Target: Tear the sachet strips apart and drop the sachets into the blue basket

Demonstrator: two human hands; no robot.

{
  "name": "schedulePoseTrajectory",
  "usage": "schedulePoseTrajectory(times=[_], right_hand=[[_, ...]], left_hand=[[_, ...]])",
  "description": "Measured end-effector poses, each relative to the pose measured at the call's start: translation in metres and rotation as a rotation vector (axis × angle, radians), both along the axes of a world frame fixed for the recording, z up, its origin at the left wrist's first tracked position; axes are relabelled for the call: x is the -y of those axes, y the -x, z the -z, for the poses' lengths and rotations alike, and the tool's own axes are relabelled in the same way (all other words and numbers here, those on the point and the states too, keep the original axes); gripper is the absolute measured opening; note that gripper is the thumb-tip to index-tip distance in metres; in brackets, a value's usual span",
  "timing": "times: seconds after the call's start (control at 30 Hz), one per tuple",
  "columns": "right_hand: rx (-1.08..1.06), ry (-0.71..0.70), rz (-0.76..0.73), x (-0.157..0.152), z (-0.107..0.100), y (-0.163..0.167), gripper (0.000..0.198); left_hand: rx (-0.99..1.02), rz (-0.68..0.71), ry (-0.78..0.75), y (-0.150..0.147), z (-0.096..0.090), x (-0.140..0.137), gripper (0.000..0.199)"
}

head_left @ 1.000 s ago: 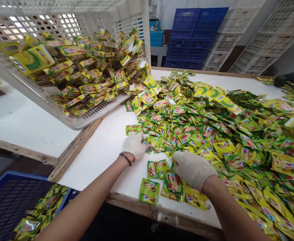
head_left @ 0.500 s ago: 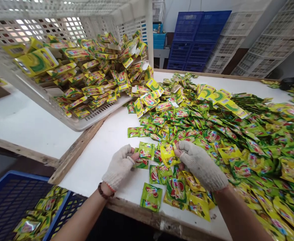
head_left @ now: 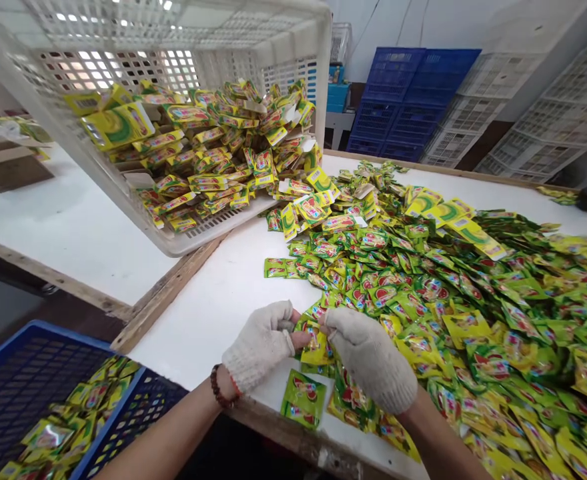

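My left hand (head_left: 263,341), in a white knitted glove with bare fingertips, is closed at the left edge of some small shiny packets. My right hand (head_left: 373,357), gloved the same way, pinches the right side of a yellow-green packet (head_left: 316,344) between the two hands. Green packets lie partly hidden under my hands. Below them, a green packet with a watermelon picture (head_left: 303,398) lies flat near the table's front edge. Beside it, more green and yellow packets (head_left: 397,437) are stacked partly under my right hand.
A large heap of packets (head_left: 488,313) covers the right of the white table (head_left: 213,287). A tilted white crate (head_left: 173,245) holds small yellow boxes (head_left: 213,160). At lower left stands a blue crate (head_left: 18,373) with packets. Blue crates (head_left: 398,100) are stacked behind.
My right hand has moved left and down with the yellow packet, meeting my left hand. My left hand has shifted slightly right, onto the packets. The view has shifted a little.
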State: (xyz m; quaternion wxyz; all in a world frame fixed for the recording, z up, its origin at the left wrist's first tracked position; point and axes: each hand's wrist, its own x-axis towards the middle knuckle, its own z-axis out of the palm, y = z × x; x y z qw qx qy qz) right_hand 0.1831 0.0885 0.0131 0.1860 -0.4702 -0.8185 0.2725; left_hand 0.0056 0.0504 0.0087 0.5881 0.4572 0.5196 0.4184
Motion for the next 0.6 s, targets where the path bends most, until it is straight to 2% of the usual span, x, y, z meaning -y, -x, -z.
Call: schedulePoseTrajectory(times=[0.07,0.13,0.2,0.27,0.3,0.37,0.43,0.53,0.6], right_hand=[[-0.178,0.044,0.132,0.0,-0.001,0.002,0.021],[-0.391,0.169,0.219,-0.001,-0.003,0.003,0.032],[-0.516,0.377,0.194,-0.002,-0.005,0.003,0.047],[-0.525,0.561,0.165,-0.005,-0.006,0.002,0.052],[-0.514,0.61,0.189,-0.007,-0.006,0.001,0.053],[-0.491,0.624,0.279,-0.01,-0.005,-0.001,0.056],[-0.458,0.605,0.336,-0.013,-0.003,-0.002,0.059],[-0.439,0.6,0.34,-0.015,-0.001,-0.004,0.058],[-0.456,0.595,0.371,-0.016,0.0,-0.006,0.059]], left_hand=[[0.021,-0.027,-0.032,-0.001,0.0,-0.003,0.03],[0.025,-0.065,-0.07,-0.004,-0.003,-0.009,0.03],[0.025,-0.054,-0.109,-0.007,-0.007,-0.018,0.029],[-0.029,-0.018,-0.168,-0.011,-0.011,-0.033,0.025],[-0.077,-0.012,-0.209,-0.011,-0.012,-0.043,0.024],[-0.222,-0.08,-0.283,-0.008,-0.012,-0.072,0.023],[-0.418,-0.241,-0.305,0.001,-0.01,-0.109,0.022],[-0.633,-0.463,-0.208,0.018,-0.004,-0.165,0.033],[-0.639,-0.483,-0.146,0.028,0.0,-0.193,0.032]])
